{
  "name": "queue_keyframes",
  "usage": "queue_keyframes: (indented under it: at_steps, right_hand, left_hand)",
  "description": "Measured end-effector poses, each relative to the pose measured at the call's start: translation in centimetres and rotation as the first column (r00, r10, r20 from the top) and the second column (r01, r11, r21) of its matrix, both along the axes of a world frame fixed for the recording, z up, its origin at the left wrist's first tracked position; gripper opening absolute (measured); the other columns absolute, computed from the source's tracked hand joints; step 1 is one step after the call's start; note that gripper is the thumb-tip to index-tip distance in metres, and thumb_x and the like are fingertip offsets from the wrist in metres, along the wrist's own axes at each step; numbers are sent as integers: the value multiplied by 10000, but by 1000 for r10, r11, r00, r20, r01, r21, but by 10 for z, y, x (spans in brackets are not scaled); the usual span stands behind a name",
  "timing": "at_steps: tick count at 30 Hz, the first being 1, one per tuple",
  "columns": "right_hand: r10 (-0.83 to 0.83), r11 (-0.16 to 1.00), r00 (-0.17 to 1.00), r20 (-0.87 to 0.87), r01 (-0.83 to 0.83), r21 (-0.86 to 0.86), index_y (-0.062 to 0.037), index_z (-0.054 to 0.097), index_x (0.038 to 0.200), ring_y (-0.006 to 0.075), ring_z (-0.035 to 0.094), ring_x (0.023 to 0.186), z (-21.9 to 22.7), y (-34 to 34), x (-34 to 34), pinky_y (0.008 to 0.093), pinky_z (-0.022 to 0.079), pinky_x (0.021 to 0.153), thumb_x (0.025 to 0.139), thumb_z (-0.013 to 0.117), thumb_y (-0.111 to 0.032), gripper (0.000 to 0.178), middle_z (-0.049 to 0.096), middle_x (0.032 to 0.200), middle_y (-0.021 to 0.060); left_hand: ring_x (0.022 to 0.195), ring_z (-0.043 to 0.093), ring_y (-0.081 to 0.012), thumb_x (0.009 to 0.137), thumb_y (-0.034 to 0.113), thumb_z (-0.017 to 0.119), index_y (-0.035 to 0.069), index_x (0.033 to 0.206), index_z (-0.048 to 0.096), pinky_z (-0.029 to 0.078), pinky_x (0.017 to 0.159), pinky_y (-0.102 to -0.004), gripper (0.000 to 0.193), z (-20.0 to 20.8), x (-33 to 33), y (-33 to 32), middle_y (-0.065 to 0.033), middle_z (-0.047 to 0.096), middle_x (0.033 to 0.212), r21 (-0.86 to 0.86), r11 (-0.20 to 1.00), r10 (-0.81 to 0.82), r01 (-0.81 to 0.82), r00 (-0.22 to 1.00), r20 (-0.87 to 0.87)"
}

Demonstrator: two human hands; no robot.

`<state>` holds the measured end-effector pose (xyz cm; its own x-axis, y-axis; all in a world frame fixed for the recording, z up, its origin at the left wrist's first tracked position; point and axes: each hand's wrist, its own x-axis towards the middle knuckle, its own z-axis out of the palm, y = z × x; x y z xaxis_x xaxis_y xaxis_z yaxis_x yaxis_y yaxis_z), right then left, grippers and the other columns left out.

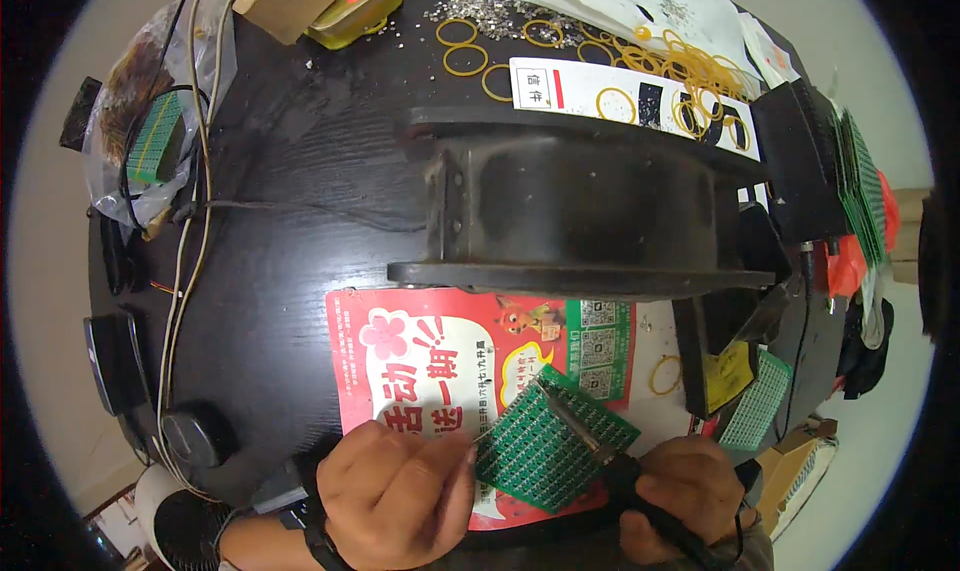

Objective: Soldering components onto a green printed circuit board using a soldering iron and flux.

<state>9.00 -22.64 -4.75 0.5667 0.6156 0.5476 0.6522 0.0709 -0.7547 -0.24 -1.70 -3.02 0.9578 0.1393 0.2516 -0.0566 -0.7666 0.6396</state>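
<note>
My left hand [400,491] is closed, thumb and fingertips pinched at the left edge of a green circuit board [540,456]. Rows of small pale components cover the board, which is turned at an angle above a printed sheet. A thin, wire-like line shows beside those fingertips, too fine to make out. My right hand [690,496] is wrapped round the dark handle of a soldering iron [580,421]. Its metal shaft slants across the board, with the tip near the far corner; whether it touches is unclear.
A black fan housing [590,211] stands just beyond the board, on a red and white sheet [370,311]. Rubber bands [700,71] and a heap of small silvery bits [490,6] lie far off. Cables [205,151] run down the left, and stacked green boards [862,191] stand at right.
</note>
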Motion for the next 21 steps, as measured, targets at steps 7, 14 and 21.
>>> queue_keyframes:
  at_steps: [7, 14, 21]
  right_hand:
    - [15, 998, 999, 40, -12, -63, 104, 626, 918, 290, 605, 565, 3, -3, 1, 375, 528, 526, 741, 683, -57, 246, 611, 741, 197]
    - [-85, 860, 996, -22, 63, -507, -58, 593, 973, 266, 614, 745, 55, -3, 4, 360, 506, 660, 675, 751, -145, 348, 590, 868, 105]
    - [65, 989, 997, 49, -57, -140, 74, 636, 906, 290, 617, 601, 16, 2, 5, 384, 547, 559, 730, 697, -85, 245, 612, 749, 180]
  left_hand:
    - [501, 534, -233, 637, -42, 717, -23, 840, 650, 422, 470, -327, 214, -2, -1, -1, -104, 613, 673, -5, 1000, 4, -4, 1000, 19]
    - [497, 530, -229, 627, -45, 712, -26, 839, 649, 415, 465, -328, 223, -2, 1, -2, -99, 609, 667, 20, 1000, 9, -9, 1000, 26]
    - [497, 524, -230, 626, -42, 699, -26, 844, 650, 410, 464, -333, 224, 1, 2, 0, -101, 606, 669, 44, 999, -23, 23, 1000, -14]
